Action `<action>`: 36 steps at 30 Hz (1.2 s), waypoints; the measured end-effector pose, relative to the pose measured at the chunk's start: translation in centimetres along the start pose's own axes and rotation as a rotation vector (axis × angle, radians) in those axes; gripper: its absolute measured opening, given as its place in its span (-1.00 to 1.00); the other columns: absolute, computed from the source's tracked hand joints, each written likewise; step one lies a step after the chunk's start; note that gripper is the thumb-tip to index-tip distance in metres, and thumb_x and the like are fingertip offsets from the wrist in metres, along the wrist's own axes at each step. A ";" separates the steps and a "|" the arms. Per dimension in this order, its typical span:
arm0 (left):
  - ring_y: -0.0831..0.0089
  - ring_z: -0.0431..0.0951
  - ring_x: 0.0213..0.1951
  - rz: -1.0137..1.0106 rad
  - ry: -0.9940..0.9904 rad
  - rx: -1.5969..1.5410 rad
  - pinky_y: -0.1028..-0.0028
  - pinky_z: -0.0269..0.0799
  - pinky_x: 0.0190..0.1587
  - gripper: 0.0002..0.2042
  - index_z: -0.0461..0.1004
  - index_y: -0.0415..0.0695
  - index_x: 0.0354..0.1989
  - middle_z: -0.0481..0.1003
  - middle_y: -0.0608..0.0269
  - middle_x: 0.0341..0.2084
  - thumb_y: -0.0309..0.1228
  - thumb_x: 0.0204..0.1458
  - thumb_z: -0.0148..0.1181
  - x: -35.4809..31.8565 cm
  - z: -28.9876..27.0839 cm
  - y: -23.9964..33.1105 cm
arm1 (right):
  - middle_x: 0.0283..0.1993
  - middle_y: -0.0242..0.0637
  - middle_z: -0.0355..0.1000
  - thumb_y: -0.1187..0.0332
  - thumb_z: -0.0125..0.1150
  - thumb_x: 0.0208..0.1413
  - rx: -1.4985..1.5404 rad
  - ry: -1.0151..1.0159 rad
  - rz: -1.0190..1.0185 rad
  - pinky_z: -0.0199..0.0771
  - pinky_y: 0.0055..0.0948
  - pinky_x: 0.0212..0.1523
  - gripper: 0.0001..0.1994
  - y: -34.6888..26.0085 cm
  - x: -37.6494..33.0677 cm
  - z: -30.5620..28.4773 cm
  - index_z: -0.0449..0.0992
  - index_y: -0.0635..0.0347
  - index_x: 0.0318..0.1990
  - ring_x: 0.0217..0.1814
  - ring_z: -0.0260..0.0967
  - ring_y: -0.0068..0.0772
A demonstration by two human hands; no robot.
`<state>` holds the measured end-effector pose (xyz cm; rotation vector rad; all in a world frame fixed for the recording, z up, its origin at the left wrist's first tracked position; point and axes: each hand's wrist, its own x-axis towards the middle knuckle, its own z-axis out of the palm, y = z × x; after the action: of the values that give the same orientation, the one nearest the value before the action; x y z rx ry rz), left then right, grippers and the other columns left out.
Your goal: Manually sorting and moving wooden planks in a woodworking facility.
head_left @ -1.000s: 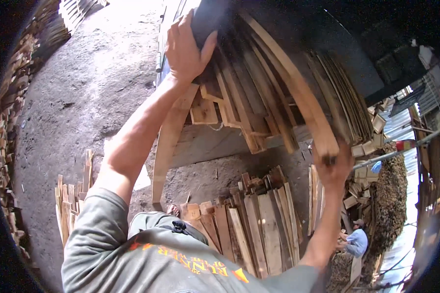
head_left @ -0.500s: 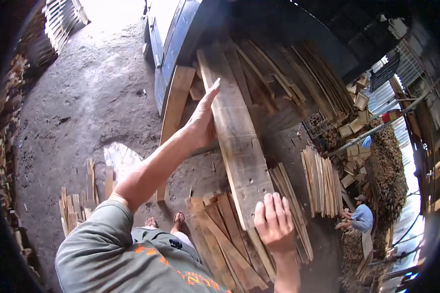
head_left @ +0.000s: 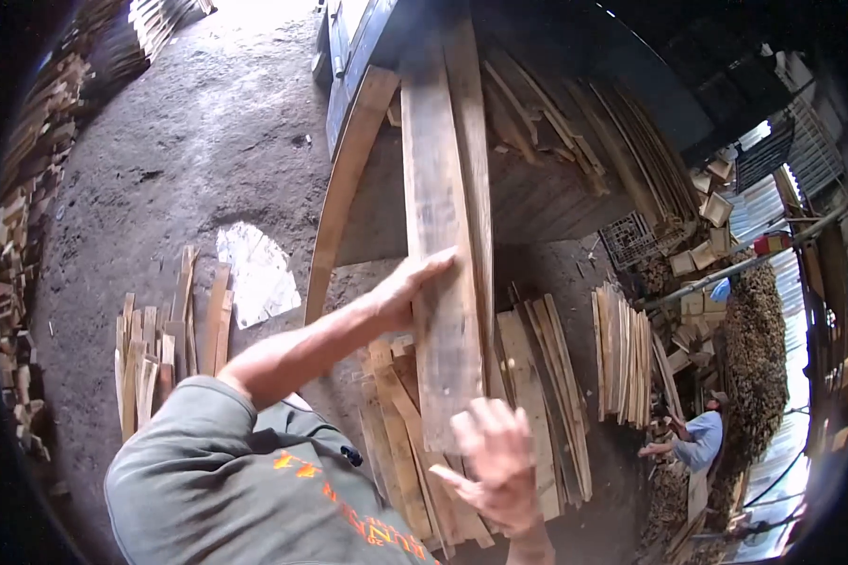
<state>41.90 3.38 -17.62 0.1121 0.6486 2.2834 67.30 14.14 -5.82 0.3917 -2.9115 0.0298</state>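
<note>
A long, worn wooden plank (head_left: 440, 198) runs from the dark machine opening at the top toward me. My left hand (head_left: 407, 294) holds it by its left edge, one digit across the top face; the other fingers are mostly hidden. Close to the plank's near right corner is my right hand (head_left: 496, 463), smeared by motion, thumb stretched out and fingers apart. I cannot tell whether it touches the wood. Along the plank's right side lies a second, narrower board (head_left: 471, 141). Below them, several loose boards (head_left: 391, 443) lie in a pile.
A blue metal frame (head_left: 353, 85) and a leaning curved board (head_left: 349, 188) stand left of the plank. Short upright slats (head_left: 146, 358) are at the left, a slat stack (head_left: 622, 358) at the right. A co-worker in a blue shirt (head_left: 702, 438) sits at the lower right.
The plank has swung to lie straighter in view, and the narrower board shows beside it. My left hand is lower on the plank; my right hand has shifted down and left, its fingers spreading.
</note>
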 end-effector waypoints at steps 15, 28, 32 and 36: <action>0.49 0.56 -0.09 -0.102 -0.065 -0.199 0.34 0.48 0.05 -0.52 0.44 -0.02 0.06 0.56 0.34 -0.08 -0.08 0.00 0.33 -7.1 -3.8 -17.3 | -0.26 -0.13 0.56 0.31 0.45 -0.17 0.827 -0.250 0.917 0.50 -0.30 -0.19 -0.54 0.3 -19.3 10.5 0.49 0.41 -0.12 -0.23 0.52 -0.27; 0.23 0.59 -0.13 0.125 -0.235 -0.266 0.25 0.49 0.01 -0.04 0.44 -0.26 0.08 0.55 0.03 -0.08 0.46 -0.21 0.07 7.6 -10.9 0.4 | -0.20 -0.05 0.31 0.22 0.33 0.01 0.809 0.106 1.064 0.25 -0.20 -0.15 -0.53 -6.4 -27.2 15.4 0.34 0.30 0.00 -0.17 0.26 -0.23; 0.38 0.62 -0.27 0.146 -0.053 -0.154 0.31 0.59 -0.19 -0.32 0.49 -0.14 -0.02 0.59 0.18 -0.23 0.26 -0.06 0.18 6.3 -9.0 0.0 | -0.07 -0.07 0.24 0.18 0.31 0.03 0.850 0.107 1.048 0.20 -0.20 -0.03 -0.45 -5.4 -24.9 16.1 0.25 0.26 0.08 -0.05 0.22 -0.23; 0.30 0.56 -0.11 0.066 0.037 0.045 0.23 0.49 0.01 -0.23 0.39 -0.13 0.12 0.52 0.11 -0.08 0.28 -0.09 0.21 3.1 -7.5 -2.6 | 0.07 -0.08 0.17 0.14 0.28 0.05 0.881 0.117 1.019 0.16 -0.20 0.09 -0.38 -4.6 -23.4 16.7 0.15 0.23 0.17 0.08 0.17 -0.24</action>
<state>39.36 3.94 -25.72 0.1145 0.7249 2.3393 87.24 15.03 -26.98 -0.9624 -2.4676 1.3959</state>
